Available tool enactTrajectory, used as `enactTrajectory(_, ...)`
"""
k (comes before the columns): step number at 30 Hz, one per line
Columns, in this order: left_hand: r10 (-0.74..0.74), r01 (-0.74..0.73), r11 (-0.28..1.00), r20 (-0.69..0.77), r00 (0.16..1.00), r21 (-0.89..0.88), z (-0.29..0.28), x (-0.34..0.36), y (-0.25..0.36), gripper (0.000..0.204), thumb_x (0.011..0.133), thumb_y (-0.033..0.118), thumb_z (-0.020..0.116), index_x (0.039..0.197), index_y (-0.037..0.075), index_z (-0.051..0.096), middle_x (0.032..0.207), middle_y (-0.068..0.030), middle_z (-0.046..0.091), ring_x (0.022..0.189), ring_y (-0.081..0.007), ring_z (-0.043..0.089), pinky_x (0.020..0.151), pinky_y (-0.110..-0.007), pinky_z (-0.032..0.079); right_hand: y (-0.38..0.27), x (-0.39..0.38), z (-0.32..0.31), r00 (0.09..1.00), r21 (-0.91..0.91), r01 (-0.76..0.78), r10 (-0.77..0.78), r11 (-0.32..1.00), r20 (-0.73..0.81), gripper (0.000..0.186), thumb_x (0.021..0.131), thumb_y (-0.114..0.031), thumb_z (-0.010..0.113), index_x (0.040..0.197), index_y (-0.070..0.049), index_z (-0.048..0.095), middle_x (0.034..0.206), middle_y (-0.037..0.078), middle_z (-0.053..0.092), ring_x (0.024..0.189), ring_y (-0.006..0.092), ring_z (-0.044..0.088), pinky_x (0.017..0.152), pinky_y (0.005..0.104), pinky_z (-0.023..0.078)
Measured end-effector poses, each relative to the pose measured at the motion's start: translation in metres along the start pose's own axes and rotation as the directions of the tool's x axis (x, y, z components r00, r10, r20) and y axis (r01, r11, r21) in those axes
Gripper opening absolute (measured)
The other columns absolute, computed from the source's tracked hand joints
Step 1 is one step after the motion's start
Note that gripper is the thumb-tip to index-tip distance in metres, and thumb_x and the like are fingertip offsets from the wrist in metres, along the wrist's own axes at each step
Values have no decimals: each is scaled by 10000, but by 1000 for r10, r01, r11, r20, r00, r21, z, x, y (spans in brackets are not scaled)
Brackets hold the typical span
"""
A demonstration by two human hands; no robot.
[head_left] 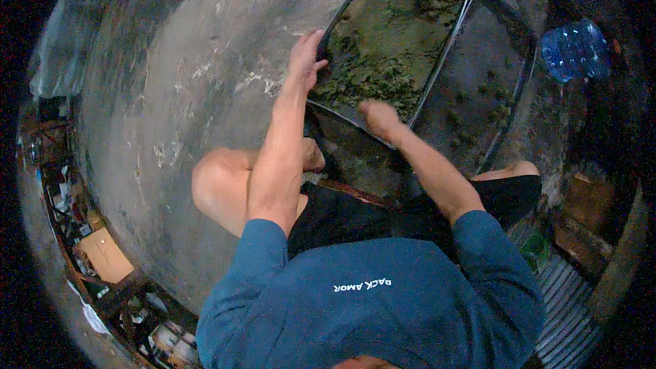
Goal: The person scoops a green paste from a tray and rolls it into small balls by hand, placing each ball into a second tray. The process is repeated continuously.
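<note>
In front of me stands a glass tank (465, 24) with dark edges, looking like an aquarium, and green-brown, algae-like growth (389, 34) covers one panel. My left hand (305, 61) is at the tank's left edge, fingers stretched out and thumb apart; whether it presses on the edge I cannot tell. Over the near edge of the mossy panel is my right hand (380, 121), its fingers curled closed and slightly blurred. What it holds, if anything, is hidden.
I sit cross-legged on a stained concrete floor (184, 82). A clear blue plastic bottle (575, 50) lies right of the tank. At the lower left are clutter and a piece of cardboard (106, 254). A ribbed grey sheet (564, 304) lies at the lower right.
</note>
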State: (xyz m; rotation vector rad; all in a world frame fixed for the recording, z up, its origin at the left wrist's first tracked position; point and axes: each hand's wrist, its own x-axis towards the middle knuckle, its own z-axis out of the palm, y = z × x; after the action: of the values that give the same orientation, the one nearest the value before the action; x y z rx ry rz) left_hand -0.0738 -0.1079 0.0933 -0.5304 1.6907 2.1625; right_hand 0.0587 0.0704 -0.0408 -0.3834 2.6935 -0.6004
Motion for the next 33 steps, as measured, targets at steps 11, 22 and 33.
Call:
enactTrajectory(11, -101, 54, 943, -127, 987, -329, -64, -7, -38, 287, 848, 257, 561, 1052, 56, 549, 988, -42, 564, 899, -178, 553, 736, -343, 467, -56, -25, 139, 920, 317, 4, -128, 948, 371, 169, 715, -86, 566, 876, -39, 548, 865, 187, 579, 812, 362, 594, 648, 449, 503)
enactTrajectory(22, -230, 213, 959, -74, 970, -187, -39, 30, -87, 371, 865, 297, 524, 1113, 22, 517, 1054, -123, 580, 948, -242, 572, 793, -359, 491, 25, 84, -3, 977, -119, -153, 132, 981, -170, 470, 775, -102, 570, 1229, -101, 452, 1213, 176, 459, 896, 324, 576, 679, 412, 511)
enactTrajectory(33, -219, 221, 972, -35, 975, 74, -32, 9, -109, 282, 889, 264, 503, 1065, 48, 545, 948, -63, 589, 822, -152, 572, 650, -278, 479, 38, 27, 55, 986, -234, -3, 41, 972, 159, 254, 741, -88, 559, 948, 59, 569, 930, 251, 554, 820, 360, 599, 658, 424, 517)
